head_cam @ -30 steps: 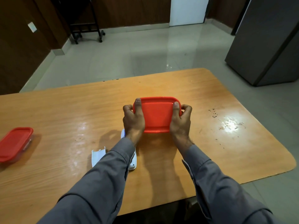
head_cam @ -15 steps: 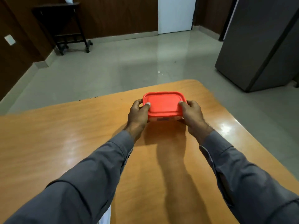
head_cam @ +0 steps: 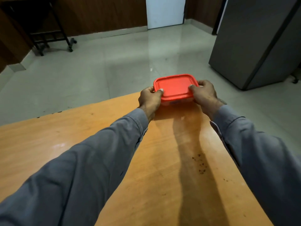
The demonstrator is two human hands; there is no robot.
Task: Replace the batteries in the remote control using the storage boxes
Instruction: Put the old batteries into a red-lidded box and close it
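A storage box with a red lid [head_cam: 175, 87] and a clear body is at the far edge of the wooden table [head_cam: 162, 160]. My left hand [head_cam: 149, 98] grips its left end, thumb on the lid. My right hand [head_cam: 204, 93] grips its right end the same way. Both arms are stretched far forward in grey sleeves. Whether the box rests on the table or hangs just above it cannot be told. The remote control, its cover and the other box are out of view.
Beyond the table's far edge lies a glossy tiled floor [head_cam: 114, 67]. A grey cabinet [head_cam: 260, 41] stands at the right, a black wheeled stand [head_cam: 48, 35] at the back left. Dark crumbs [head_cam: 200, 165] dot the table near my right sleeve.
Both hands have carried the red-lidded box away from me to the table's far edge. The view has tilted up, so the remote, its cover and the second box have left the frame.
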